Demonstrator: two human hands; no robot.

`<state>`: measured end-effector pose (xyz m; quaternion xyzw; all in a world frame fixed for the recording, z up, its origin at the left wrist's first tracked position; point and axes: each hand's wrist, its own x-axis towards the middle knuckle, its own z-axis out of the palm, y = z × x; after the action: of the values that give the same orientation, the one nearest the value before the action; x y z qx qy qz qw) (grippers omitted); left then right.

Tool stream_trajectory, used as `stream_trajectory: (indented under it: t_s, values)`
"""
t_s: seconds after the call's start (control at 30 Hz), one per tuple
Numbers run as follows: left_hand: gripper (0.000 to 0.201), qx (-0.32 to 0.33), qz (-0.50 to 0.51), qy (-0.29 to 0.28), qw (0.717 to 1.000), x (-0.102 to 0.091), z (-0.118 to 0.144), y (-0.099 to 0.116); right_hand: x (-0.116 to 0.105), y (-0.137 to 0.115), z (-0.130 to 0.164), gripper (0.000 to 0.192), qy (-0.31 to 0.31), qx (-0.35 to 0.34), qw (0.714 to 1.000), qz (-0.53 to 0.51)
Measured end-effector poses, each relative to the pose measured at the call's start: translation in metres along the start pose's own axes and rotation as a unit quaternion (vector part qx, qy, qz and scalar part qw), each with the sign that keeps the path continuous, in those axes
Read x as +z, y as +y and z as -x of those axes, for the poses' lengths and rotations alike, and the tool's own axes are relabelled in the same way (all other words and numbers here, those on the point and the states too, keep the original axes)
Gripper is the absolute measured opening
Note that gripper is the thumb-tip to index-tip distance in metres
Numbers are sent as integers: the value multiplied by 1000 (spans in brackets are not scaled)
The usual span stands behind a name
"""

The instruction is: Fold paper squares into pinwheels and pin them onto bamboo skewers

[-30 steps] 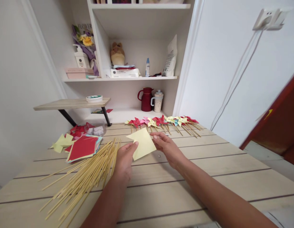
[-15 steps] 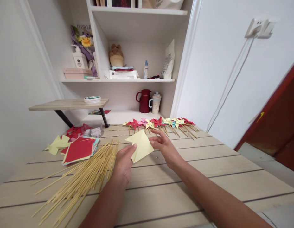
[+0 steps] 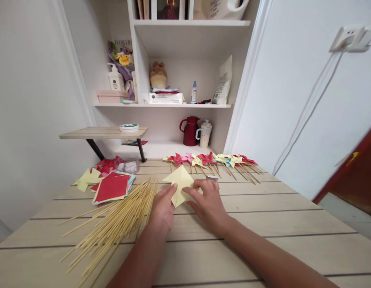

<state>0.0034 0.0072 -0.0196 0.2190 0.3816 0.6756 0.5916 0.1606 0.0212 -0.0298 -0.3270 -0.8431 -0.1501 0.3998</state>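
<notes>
A pale yellow paper square (image 3: 180,180), cut at its edges, is held above the table in front of me. My left hand (image 3: 164,204) grips its lower left part, thumb on top. My right hand (image 3: 208,202) is curled at the paper's right side, with fingers pinching a corner flap bent toward the middle. Just behind the right knuckles a small greyish object (image 3: 212,177) shows in part; its kind is unclear. To the left of my hands lies a loose bundle of thin wooden sticks (image 3: 122,218). Beyond it rests a stack of coloured paper squares (image 3: 112,188), red on top.
Several finished paper pinwheels (image 3: 208,159) on sticks line the table's back edge. At back left are a yellow pinwheel piece (image 3: 88,179), red pieces (image 3: 110,164) and a clear plastic box (image 3: 128,166). A small raised shelf (image 3: 104,132), red jug (image 3: 190,132) and cup (image 3: 205,134) stand behind.
My right hand has moved in from beside the paper and now pinches its right corner, bending it inward. The left hand keeps its hold. The view has shifted slightly left.
</notes>
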Motion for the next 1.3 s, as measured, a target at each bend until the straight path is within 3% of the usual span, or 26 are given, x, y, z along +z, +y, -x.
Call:
stream_trajectory:
  t_s: [0.17, 0.4, 0.63, 0.83, 1.07, 1.3]
  values:
    - [22, -8, 3, 0, 1000, 1, 2, -3, 4, -4, 0, 18, 27, -21, 999, 9]
    - [27, -14, -16, -7, 1000, 2, 6, -6, 3, -4, -2, 17, 77, 27, 992, -98]
    - [27, 4, -16, -22, 1000, 1, 2, -12, 11, 2, -2, 2, 72, 94, 977, -175]
    - [27, -4, -9, -9, 1000, 3, 2, -12, 6, -3, -3, 11, 73, 88, 979, -169]
    - [25, 17, -16, 9, 1000, 5, 4, -10, 9, -3, -8, 15, 36, 208, 947, -241]
    - [24, 14, -21, 34, 999, 6, 7, -6, 7, -2, -11, 19, 36, 261, 923, -281]
